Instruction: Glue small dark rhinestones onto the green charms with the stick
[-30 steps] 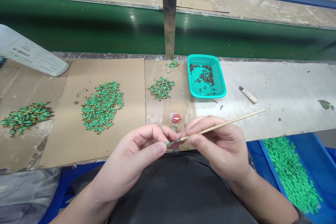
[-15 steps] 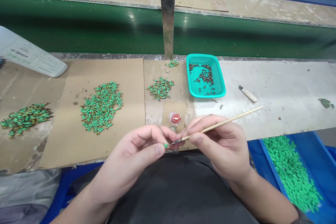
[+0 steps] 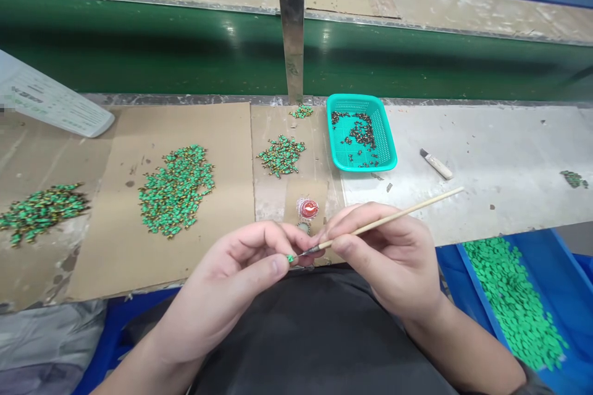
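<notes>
Left hand (image 3: 241, 284) pinches the tiny green piece (image 3: 290, 258), right hand (image 3: 389, 259) grips the brush (image 3: 393, 217): steady wrists, light tip touches best.

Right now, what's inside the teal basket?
The teal basket holds scattered small dark pieces, thickest near its far middle. Mesh floor shows elsewhere. Nothing covers it; what lies underneath is hidden.

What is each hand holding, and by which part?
The left hand pinches a small green piece between thumb and fingertips. The right hand holds a thin brush low on its wooden handle, near the bristles.
</notes>
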Demonstrator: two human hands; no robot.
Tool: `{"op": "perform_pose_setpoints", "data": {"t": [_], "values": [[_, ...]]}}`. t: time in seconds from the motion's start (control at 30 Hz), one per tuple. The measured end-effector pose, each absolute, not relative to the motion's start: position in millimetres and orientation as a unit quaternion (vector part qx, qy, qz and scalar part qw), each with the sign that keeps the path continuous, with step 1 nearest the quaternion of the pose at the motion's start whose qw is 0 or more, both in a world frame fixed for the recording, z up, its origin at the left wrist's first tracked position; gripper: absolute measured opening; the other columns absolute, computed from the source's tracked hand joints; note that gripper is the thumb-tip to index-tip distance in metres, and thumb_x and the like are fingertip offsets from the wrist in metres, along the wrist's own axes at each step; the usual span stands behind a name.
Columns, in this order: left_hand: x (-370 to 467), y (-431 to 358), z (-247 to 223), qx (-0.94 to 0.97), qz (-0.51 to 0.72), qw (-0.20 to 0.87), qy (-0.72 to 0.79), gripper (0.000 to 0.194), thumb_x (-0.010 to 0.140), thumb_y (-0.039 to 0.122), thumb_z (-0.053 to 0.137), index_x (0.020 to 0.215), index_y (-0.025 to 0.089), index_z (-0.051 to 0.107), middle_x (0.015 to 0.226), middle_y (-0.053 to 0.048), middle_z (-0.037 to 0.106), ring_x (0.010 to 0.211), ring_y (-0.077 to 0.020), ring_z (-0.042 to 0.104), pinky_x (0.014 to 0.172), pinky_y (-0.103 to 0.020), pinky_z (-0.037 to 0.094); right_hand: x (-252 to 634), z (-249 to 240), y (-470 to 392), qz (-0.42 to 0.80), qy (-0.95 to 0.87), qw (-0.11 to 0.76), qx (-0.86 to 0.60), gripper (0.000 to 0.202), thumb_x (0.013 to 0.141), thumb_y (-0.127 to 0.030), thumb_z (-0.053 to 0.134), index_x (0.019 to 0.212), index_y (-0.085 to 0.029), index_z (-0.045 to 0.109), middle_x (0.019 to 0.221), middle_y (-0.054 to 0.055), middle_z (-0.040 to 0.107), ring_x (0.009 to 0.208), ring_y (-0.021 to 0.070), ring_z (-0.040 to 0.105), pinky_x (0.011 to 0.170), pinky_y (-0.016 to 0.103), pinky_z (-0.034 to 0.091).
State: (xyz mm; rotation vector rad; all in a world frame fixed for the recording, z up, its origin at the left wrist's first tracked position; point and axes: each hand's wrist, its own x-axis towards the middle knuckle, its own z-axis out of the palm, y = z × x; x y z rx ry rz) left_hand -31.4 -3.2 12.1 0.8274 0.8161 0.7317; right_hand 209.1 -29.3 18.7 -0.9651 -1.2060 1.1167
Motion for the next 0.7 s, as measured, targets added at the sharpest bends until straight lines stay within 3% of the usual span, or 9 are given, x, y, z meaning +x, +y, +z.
{"op": "perform_pose_setpoints", "data": {"t": [0.47, 0.7], "values": [[-31.7, -3.1, 11.1, 0.381, 0.336, 0.778, 0.37, 0.026, 0.1, 0.05, 0.102, 0.089, 0.028, 0.093, 0.114, -0.005, 0.093, 0.114, -0.0248, 0.083, 0.101, -0.028, 0.064, 209.4, 18.6, -29.7, 0.476, -0.519, 0.579, -0.411, 0.013, 0.104, -0.014, 0.094, 0.104, -0.027, 0.094, 0.096, 0.003, 0.094, 0.086, 0.0218, 0.091, 0.084, 0.035, 0.078], [-32.6, -2.8, 11.7, 0.38, 0.337, 0.772, 0.382, 0.028, 0.097, 0.051, 0.104, 0.088, 0.027, 0.093, 0.113, -0.008, 0.092, 0.113, -0.0287, 0.084, 0.099, -0.033, 0.065, 209.4, 19.9, -28.1, 0.471, -0.518, 0.579, -0.418, 0.013, 0.104, -0.015, 0.095, 0.103, -0.028, 0.093, 0.096, 0.004, 0.094, 0.084, 0.0229, 0.091, 0.083, 0.037, 0.078]]}}
